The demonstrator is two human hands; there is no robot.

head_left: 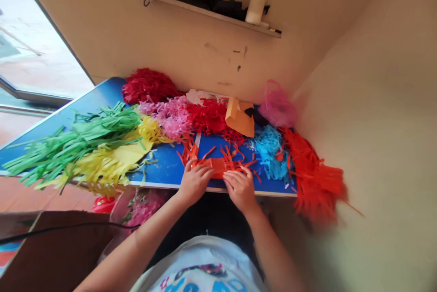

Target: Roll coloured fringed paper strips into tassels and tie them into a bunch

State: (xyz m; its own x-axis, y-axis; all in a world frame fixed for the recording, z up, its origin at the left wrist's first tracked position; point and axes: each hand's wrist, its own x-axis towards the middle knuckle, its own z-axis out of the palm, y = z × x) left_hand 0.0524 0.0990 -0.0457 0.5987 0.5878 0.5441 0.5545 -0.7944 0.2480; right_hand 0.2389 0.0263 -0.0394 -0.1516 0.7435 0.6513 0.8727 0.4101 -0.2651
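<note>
An orange fringed paper strip (pixel 217 167) lies near the front edge of the blue table (pixel 167 161), its cut strands spreading toward the back. My left hand (pixel 195 181) is on its left part, fingers bent over the paper. On the right part rests my right hand (pixel 241 187), its fingers curled onto the strip as well. Plain orange paper shows between the two hands. Both sets of fingertips are partly hidden, but each hand appears to grip the paper.
Green fringed paper (pixel 92 130) and yellow fringed paper (pixel 116 160) cover the left side. Pink (pixel 170 116), red (pixel 208 116) and blue shreds (pixel 271 151) lie behind. Red-orange fringe (pixel 317 180) hangs off the right edge. A shelf (pixel 211 12) holds a white bottle (pixel 256 4).
</note>
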